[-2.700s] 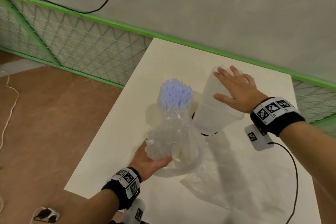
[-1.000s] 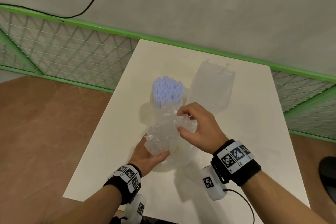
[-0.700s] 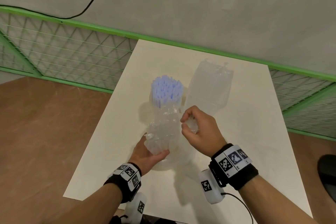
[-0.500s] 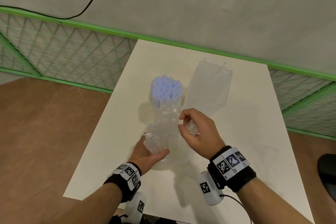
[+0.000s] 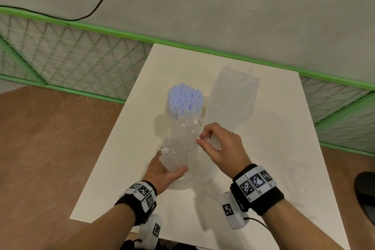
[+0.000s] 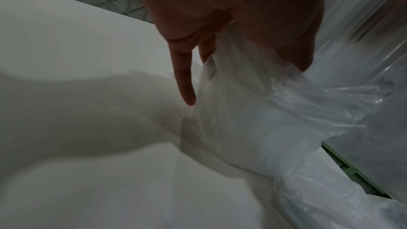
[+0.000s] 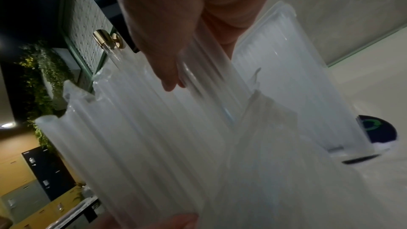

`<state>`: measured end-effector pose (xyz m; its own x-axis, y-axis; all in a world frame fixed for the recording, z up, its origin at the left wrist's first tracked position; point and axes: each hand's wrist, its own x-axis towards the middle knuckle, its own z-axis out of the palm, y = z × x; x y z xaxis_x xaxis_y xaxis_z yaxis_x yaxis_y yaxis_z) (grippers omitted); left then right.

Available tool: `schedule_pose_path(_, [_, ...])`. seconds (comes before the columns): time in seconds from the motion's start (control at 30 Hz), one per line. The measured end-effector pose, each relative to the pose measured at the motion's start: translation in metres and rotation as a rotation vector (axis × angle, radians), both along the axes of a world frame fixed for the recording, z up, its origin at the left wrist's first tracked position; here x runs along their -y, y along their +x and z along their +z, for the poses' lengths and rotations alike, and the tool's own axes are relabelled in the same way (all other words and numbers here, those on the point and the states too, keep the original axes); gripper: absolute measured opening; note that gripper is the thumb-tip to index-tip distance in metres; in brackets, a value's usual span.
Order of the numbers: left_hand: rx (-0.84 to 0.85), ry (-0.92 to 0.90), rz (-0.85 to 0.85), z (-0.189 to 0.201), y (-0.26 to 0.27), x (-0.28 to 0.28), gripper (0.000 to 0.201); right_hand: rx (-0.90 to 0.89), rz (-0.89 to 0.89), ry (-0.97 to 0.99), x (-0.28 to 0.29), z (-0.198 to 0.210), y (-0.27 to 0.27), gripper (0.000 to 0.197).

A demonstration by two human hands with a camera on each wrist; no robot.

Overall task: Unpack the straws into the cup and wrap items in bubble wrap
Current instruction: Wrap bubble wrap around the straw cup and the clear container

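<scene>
A: Grip first. Left hand (image 5: 162, 172)?
B: Fingers and thumb curled round the lower end of the straw bundle (image 5: 183, 119), over the bunched clear plastic bag (image 5: 178, 144), base held just above the white table (image 5: 274, 148).
A: Right hand (image 5: 221, 148)?
B: Fingertips (image 5: 199, 141) pinching a fold of the bag at the bundle's right side, mid-height.
A: Straws?
B: Bluish tips stick out the top of the bag, bundle roughly upright, leaning away from the camera.
A: Anything next to it?
B: Ribbed air-column bubble wrap sleeve (image 5: 233, 97) standing just right of the straws; dark round base (image 7: 374, 128) at its foot in the right wrist view. Can't tell what's inside.
A: Background?
B: Green mesh fence (image 5: 71, 57), grey wall, black cable (image 5: 101, 0).
</scene>
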<state>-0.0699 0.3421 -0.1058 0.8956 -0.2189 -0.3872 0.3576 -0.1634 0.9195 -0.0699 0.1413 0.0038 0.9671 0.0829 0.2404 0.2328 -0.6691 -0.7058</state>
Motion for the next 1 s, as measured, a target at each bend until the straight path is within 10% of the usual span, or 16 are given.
schedule_pose_path(0.47, [-0.045, 0.048, 0.009, 0.002, -0.001, 0.0, 0.06, 0.194, -0.199, 0.153, 0.014, 0.074, 0.019, 0.014])
schedule_pose_path(0.77, [-0.048, 0.066, -0.007, 0.005, -0.001, -0.001, 0.06, 0.423, -0.227, 0.444, 0.091, 0.207, 0.051, 0.024])
schedule_pose_path(1.0, [-0.081, 0.088, 0.012, 0.002, -0.002, -0.003, 0.068, 0.196, -0.216, 0.254, 0.114, 0.13, 0.133, 0.008])
